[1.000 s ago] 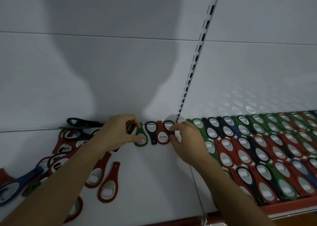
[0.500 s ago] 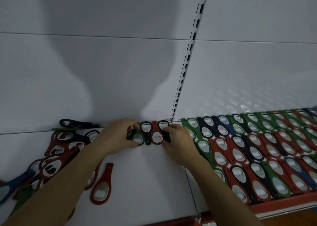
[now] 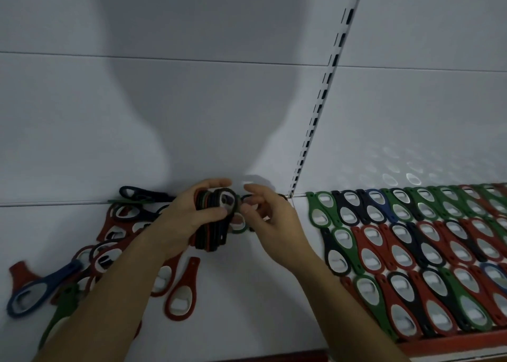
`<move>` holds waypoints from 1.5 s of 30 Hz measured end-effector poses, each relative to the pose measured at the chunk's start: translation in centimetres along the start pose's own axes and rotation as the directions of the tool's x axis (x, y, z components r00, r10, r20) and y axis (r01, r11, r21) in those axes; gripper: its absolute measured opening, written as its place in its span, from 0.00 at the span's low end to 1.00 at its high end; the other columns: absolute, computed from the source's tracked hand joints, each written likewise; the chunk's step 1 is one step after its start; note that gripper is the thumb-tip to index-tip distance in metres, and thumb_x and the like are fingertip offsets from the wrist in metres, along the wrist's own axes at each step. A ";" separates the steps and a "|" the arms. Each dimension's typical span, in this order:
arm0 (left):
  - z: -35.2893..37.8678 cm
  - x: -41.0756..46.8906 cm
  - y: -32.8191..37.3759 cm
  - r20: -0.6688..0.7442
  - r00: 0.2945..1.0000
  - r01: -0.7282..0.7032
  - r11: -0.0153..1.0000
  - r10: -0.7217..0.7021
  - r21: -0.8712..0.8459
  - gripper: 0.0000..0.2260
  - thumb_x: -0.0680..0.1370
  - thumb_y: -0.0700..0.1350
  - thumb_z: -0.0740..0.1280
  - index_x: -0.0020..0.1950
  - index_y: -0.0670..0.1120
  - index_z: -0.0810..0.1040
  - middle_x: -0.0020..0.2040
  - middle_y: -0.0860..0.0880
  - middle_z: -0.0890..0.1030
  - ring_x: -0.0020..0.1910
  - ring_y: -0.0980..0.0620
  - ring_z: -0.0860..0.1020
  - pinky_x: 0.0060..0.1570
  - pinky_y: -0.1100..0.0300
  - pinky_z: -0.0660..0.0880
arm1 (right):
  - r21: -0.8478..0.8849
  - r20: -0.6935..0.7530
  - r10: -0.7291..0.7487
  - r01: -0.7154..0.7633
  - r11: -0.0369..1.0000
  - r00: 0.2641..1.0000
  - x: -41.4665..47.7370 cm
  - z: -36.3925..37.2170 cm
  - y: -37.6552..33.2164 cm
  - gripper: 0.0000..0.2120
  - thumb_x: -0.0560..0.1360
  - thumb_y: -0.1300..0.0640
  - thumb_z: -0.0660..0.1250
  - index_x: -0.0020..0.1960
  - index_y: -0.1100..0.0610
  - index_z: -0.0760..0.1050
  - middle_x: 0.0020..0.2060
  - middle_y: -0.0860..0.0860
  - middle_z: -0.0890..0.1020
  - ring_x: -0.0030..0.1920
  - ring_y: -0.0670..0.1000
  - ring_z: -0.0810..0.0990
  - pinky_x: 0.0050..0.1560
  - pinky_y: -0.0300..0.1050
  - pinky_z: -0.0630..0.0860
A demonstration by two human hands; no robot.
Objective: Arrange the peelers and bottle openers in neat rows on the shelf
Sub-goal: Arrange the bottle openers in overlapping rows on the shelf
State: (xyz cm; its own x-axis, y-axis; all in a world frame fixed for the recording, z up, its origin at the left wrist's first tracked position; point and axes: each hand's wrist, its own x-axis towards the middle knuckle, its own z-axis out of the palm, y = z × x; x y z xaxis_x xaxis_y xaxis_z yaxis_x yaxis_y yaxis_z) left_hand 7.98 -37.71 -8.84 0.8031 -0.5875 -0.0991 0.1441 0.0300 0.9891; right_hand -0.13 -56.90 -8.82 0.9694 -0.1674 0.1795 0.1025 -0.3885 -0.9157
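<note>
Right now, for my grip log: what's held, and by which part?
Left hand grips a stack of bottle openers near their ring ends; right hand unclear.

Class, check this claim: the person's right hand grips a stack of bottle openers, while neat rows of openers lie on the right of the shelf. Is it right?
One slip: the head view shows the left hand gripping the stack of bottle openers; the right hand is just beside it. The neat rows do lie on the right.

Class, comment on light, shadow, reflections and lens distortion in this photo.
Head view: dim light; the person's broad soft shadow falls on the back wall; the rowed bottle openers throw pale oval reflections on the wall at right; the slotted upright leans, wide-angle distortion.
</note>
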 end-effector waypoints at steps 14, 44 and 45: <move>-6.4 -1.5 -0.4 -0.135 0.958 -0.062 0.644 0.253 0.763 0.13 0.77 0.41 0.73 0.56 0.56 0.77 0.46 0.56 0.81 0.45 0.59 0.80 0.47 0.61 0.80 | -0.436 0.076 0.062 -0.023 0.900 0.995 6.6 5.0 -1.0 0.05 0.79 0.59 0.70 0.52 0.58 0.83 0.42 0.49 0.82 0.36 0.41 0.77 0.39 0.25 0.70; -2.1 1.3 0.3 -0.019 0.994 -0.049 0.598 0.107 0.800 0.25 0.75 0.42 0.74 0.67 0.58 0.70 0.56 0.50 0.75 0.48 0.53 0.79 0.52 0.53 0.80 | -0.532 -0.213 -0.007 -0.110 0.840 0.977 -1.2 0.0 1.2 0.16 0.77 0.58 0.70 0.64 0.54 0.78 0.63 0.52 0.76 0.62 0.53 0.73 0.61 0.42 0.71; -2.0 0.8 0.8 -0.027 0.997 -0.037 0.744 0.073 0.668 0.27 0.76 0.40 0.73 0.68 0.60 0.69 0.54 0.49 0.78 0.46 0.52 0.81 0.53 0.51 0.81 | -0.469 -0.225 -0.049 -0.065 0.881 0.973 -1.2 0.2 0.9 0.14 0.77 0.58 0.71 0.63 0.53 0.79 0.59 0.50 0.77 0.58 0.49 0.76 0.57 0.37 0.71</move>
State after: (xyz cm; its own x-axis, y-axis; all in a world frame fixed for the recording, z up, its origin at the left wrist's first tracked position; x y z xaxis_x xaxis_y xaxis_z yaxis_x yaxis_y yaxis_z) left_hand 9.94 -36.55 -8.37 0.8266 -0.5621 -0.0296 -0.3083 -0.4960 0.8118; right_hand -1.18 -56.82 -9.90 0.8880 -0.3482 0.3004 -0.0771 -0.7566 -0.6493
